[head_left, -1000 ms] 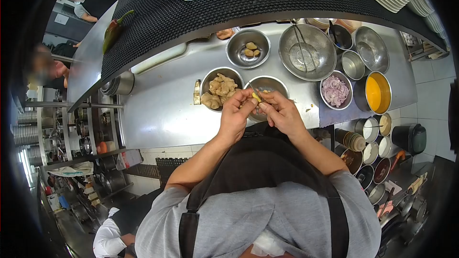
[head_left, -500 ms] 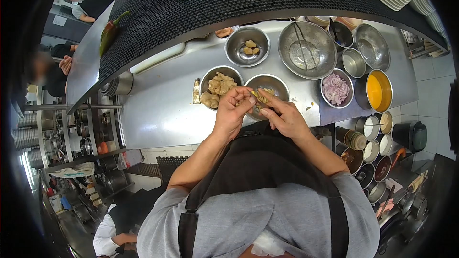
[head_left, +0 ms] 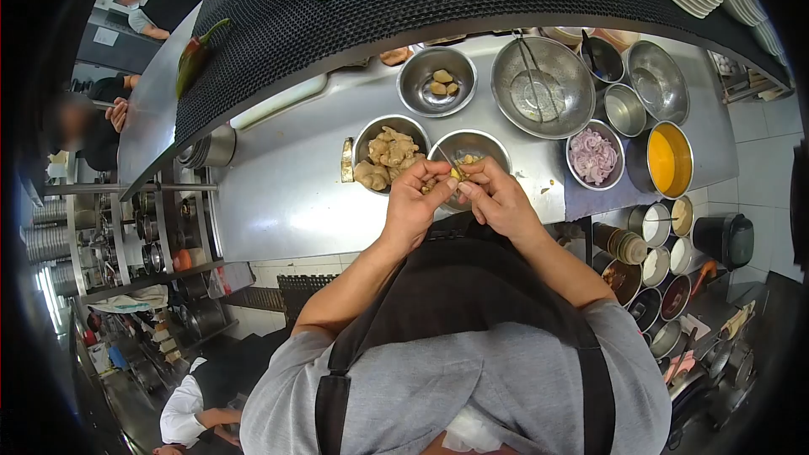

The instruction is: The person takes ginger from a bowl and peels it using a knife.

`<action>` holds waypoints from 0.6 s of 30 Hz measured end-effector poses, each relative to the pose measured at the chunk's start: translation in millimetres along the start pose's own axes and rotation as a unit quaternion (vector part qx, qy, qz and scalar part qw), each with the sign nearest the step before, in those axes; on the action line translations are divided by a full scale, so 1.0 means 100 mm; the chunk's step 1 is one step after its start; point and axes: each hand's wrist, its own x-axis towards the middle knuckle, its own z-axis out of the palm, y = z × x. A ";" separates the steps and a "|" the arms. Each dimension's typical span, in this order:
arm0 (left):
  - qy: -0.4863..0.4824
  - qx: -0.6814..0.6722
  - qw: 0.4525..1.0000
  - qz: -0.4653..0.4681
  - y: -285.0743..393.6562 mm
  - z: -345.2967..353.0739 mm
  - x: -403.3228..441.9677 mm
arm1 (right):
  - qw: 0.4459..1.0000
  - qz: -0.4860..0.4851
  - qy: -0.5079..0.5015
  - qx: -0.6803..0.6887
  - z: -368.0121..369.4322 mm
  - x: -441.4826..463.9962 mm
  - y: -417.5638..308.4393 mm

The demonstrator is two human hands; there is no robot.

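Observation:
Both of my hands meet over the front of a steel bowl [head_left: 503, 148] that has small yellowish scraps in it. My left hand [head_left: 415, 202] pinches a small yellow piece of ginger [head_left: 457, 174]. Fingers closed, my right hand [head_left: 503, 200] holds a small knife [head_left: 447, 157], whose thin blade points up and left beside the ginger; its handle is hidden in the hand. Just left stands a steel bowl [head_left: 362, 140] heaped with unpeeled ginger [head_left: 393, 148]. Behind it, another steel bowl [head_left: 410, 93] holds a few peeled ginger pieces [head_left: 443, 82].
To the right are a colander [head_left: 516, 101] with tongs across it, a bowl of sliced onion [head_left: 593, 157] and a pot of orange liquid [head_left: 666, 164]. A shelf with black matting [head_left: 404, 0] overhangs the back. Co-workers stand at left; one is lower left [head_left: 190, 409].
My hands have closed in around the ginger, and the yellow piece and knife blade now show more plainly between my fingers. The co-worker at lower left has bent lower.

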 end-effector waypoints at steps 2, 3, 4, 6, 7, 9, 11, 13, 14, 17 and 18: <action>0.003 0.013 1.000 -0.007 -0.06 -0.06 0.04 | 0.998 0.030 -0.007 0.046 -0.01 0.01 0.00; -0.009 -0.016 0.999 -0.026 -0.05 -0.08 0.06 | 0.998 0.030 -0.008 0.046 -0.01 0.00 0.00; -0.020 -0.045 0.998 -0.045 -0.05 -0.10 0.07 | 0.993 0.043 -0.008 0.112 0.00 0.00 -0.01; -0.027 -0.080 0.995 -0.061 -0.03 -0.10 0.09 | 0.982 0.057 -0.010 0.178 -0.01 -0.01 -0.02; -0.035 -0.114 0.990 -0.079 -0.02 -0.10 0.10 | 0.984 0.059 -0.011 0.170 -0.02 0.00 -0.03; -0.036 -0.118 0.988 -0.096 -0.04 -0.13 0.11 | 0.985 0.061 -0.012 0.162 -0.04 -0.01 -0.02; -0.038 -0.122 0.985 -0.113 -0.04 -0.15 0.12 | 0.985 0.052 0.019 0.162 -0.06 0.00 0.04; -0.031 -0.148 0.980 -0.132 -0.01 -0.15 0.12 | 0.991 0.039 0.024 0.125 -0.09 -0.01 0.03; -0.031 -0.148 0.980 -0.132 -0.01 -0.16 0.13 | 0.995 0.026 0.030 0.087 -0.10 -0.01 0.02; -0.007 -0.172 0.976 -0.135 0.01 -0.15 0.15 | 1.000 0.025 0.009 -0.011 -0.11 -0.06 0.03; 0.005 -0.173 0.976 -0.129 0.03 -0.14 0.16 | 1.000 0.025 0.010 -0.011 -0.09 -0.08 0.02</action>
